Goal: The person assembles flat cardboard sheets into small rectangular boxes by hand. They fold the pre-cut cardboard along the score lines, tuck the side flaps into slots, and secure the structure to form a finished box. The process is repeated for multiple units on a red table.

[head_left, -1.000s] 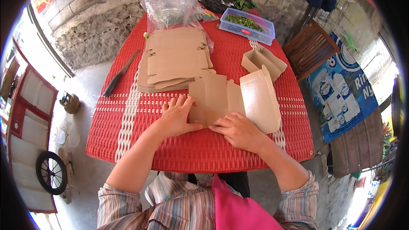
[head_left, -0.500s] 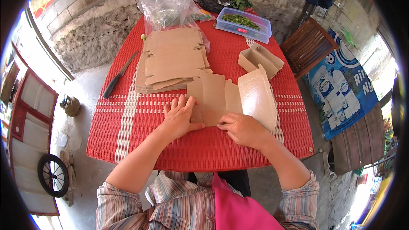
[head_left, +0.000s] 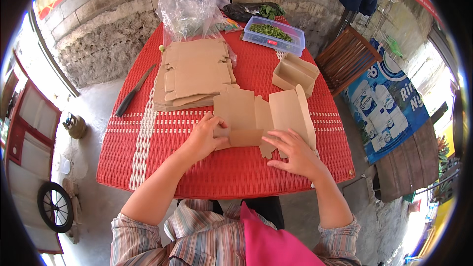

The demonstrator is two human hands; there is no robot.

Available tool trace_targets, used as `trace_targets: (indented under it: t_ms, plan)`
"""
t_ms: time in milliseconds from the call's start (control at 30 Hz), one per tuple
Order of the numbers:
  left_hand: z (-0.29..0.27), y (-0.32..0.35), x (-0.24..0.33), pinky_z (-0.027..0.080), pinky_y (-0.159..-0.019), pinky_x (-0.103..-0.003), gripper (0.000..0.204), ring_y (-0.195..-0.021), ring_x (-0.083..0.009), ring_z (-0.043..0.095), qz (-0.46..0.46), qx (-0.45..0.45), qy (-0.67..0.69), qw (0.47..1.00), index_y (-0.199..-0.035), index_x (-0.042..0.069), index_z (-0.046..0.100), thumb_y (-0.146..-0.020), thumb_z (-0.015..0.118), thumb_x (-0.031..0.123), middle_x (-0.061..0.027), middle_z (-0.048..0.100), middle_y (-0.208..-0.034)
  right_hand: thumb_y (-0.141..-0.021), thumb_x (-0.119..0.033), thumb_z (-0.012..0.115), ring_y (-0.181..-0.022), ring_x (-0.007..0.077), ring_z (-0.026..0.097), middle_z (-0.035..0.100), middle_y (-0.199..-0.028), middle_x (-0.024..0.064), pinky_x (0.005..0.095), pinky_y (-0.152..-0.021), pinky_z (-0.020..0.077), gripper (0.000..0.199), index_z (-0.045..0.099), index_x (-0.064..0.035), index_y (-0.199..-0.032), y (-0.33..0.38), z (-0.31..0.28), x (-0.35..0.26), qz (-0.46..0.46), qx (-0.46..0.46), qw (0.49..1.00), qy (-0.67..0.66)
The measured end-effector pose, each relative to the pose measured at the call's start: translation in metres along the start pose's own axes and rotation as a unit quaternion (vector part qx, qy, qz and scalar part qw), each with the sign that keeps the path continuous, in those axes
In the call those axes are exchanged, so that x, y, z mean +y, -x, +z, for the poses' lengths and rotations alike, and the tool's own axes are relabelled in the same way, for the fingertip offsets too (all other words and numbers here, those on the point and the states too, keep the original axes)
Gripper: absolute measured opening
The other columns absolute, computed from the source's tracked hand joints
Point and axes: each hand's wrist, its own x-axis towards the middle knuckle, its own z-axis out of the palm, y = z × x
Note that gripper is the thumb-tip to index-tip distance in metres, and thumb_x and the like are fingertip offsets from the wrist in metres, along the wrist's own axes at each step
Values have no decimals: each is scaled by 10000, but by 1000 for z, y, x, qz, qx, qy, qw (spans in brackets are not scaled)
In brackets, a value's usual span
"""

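Cardboard blank: a flat brown die-cut cardboard box blank (head_left: 256, 118) lies on the near half of the table, straight in front of the person, its right-hand panel tilted up off the surface.
Left hand: the left hand (head_left: 206, 135) rests on the blank's left edge, fingers curled over it and pinching the near corner flap against the table.
Right hand: the right hand (head_left: 290, 150) lies on the blank's lower right part, fingers spread and pressing down on the small bottom flaps; it grips nothing.
Table: a red woven plastic table (head_left: 236, 172) with white stripes running across its left side and middle carries everything.
Stack: a pile of flat brown cardboard blanks (head_left: 194, 74) sits behind the left hand, just beside the blank being worked, their edges touching or nearly so.
Finished box: a folded-up brown cardboard box (head_left: 294, 73), open at the top, stands behind the raised panel, near the right table edge.
Tub: a clear plastic container with a blue rim (head_left: 273, 34), filled with chopped green leaves, stands at the far end.
Bag: a crumpled clear plastic bag (head_left: 189, 12) stands behind the stack.
Knife: a dark-handled knife (head_left: 134, 91) lies along the left edge, well apart from both hands.
Chair: a brown wooden slatted chair (head_left: 347, 59) stands to the right of the table.
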Motion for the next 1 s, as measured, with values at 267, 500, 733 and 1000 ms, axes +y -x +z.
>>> trace_targets:
  t_ms: [267,500,733,1000]
  plan:
    - [-48,1,9,500,-848,-362,230,-950,-283,615,-103,-142,119,977,-1060,12,675,-833,684,44,-168,606,-1033,-876,-421,720,-1217,278,576,615,-1292,103,491,-1096,406,576,598,-118,-1351,9,31,-22,19,27,999,-2]
    - [-39,1,7,393,-994,-446,274,-1179,-346,461,84,258,-184,945,-1075,110,691,-805,692,65,-142,473,-1219,-818,-447,765,-1164,286,609,632,-1263,80,497,-1059,449,581,651,-88,-1261,0,48,-48,26,50,998,3]
    - [-24,13,24,483,-876,-417,178,-964,-310,649,258,-56,-59,963,-1013,48,710,-864,721,145,-124,703,-961,-802,-447,773,-1119,293,626,634,-1243,74,495,-1049,460,579,662,-95,-1248,-4,48,-48,33,51,998,-6]
    - [-26,7,12,519,-695,-386,148,-749,-331,672,135,-132,22,982,-1005,-4,676,-886,667,83,-182,694,-843,-868,-365,733,-1034,243,652,672,-1102,77,432,-974,499,411,690,-71,-1152,-8,46,-51,-16,85,995,57]
